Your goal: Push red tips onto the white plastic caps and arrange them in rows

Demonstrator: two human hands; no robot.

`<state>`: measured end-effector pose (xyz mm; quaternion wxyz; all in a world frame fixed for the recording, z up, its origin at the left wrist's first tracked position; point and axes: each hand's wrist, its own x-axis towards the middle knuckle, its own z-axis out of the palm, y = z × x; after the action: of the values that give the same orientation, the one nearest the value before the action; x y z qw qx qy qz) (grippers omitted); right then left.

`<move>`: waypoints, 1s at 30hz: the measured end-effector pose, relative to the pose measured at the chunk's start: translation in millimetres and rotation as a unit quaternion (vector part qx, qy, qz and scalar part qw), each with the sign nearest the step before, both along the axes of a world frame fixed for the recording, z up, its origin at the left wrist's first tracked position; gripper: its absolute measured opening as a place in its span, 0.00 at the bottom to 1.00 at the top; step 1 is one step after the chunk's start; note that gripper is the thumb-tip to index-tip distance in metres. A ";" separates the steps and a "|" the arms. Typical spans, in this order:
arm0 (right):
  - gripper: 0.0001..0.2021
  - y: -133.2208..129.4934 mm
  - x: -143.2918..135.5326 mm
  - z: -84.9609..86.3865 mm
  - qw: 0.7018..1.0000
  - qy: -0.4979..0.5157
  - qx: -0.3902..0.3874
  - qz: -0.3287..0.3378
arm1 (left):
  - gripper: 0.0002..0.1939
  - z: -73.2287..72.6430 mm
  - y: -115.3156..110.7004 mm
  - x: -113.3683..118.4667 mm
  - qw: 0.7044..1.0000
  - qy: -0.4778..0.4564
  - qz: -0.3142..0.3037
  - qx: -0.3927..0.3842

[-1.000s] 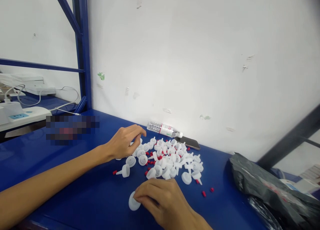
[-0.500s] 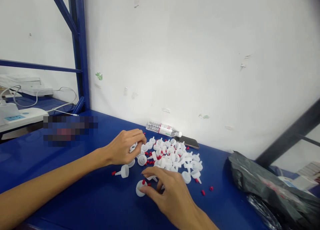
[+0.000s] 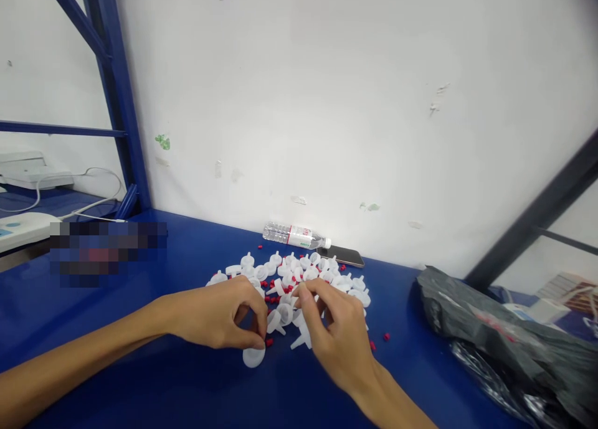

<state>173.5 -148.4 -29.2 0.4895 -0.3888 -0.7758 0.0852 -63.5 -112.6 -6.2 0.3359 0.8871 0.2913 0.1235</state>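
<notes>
My left hand (image 3: 224, 317) is closed in a pinch. Its thumb and fingertips sit at the top of a white plastic nozzle cap (image 3: 253, 358) standing on the blue table, and they hide its spout. Beside those fingertips lies a small red tip cap (image 3: 270, 342). My right hand (image 3: 339, 335) reaches over the front of the pile of white nozzle caps (image 3: 284, 315). Thumb and index finger come together there, and what they hold, if anything, is hidden. A nozzle cap (image 3: 303, 335) with its spout pointing left lies beneath this hand. Red tip caps (image 3: 272, 299) are scattered among the white ones.
Behind the pile, a clear water bottle (image 3: 299, 236) lies on its side beside a dark phone (image 3: 343, 255) against the white wall. A dark plastic bag (image 3: 495, 329) occupies the right. At the left are a blue metal post (image 3: 124, 105) and a white power strip (image 3: 28, 226).
My left hand has moved from the pile's left side toward me, to the nozzle cap in front. My right hand has left that cap and moved forward and right onto the pile. The view has shifted slightly.
</notes>
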 end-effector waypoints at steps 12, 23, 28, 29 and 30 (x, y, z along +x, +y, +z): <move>0.14 -1.2 -1.3 -6.5 0.999 -0.033 -0.007 0.012 | 0.05 -4.3 -1.6 3.7 1.000 0.024 0.013 0.004; 0.14 -1.5 -0.8 -3.2 1.000 -0.020 0.008 0.016 | 0.17 9.5 85.1 -78.3 0.913 -0.041 0.369 0.167; 0.14 -2.4 -1.7 -6.6 0.999 -0.021 0.007 0.029 | 0.16 -21.1 127.5 -123.3 0.906 0.023 0.410 0.101; 0.14 -2.4 -1.7 -6.9 0.999 -0.020 0.009 0.029 | 0.16 -26.3 131.4 -127.6 0.908 0.031 0.410 0.081; 0.13 -2.4 -1.6 -6.9 0.999 -0.019 0.011 0.029 | 0.16 -30.7 134.1 -130.6 0.909 0.035 0.411 0.063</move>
<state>171.9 -150.7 -36.1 0.4766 -0.3618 -0.7969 0.0835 -194.1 21.5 -36.9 0.1888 0.7118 0.6333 0.2379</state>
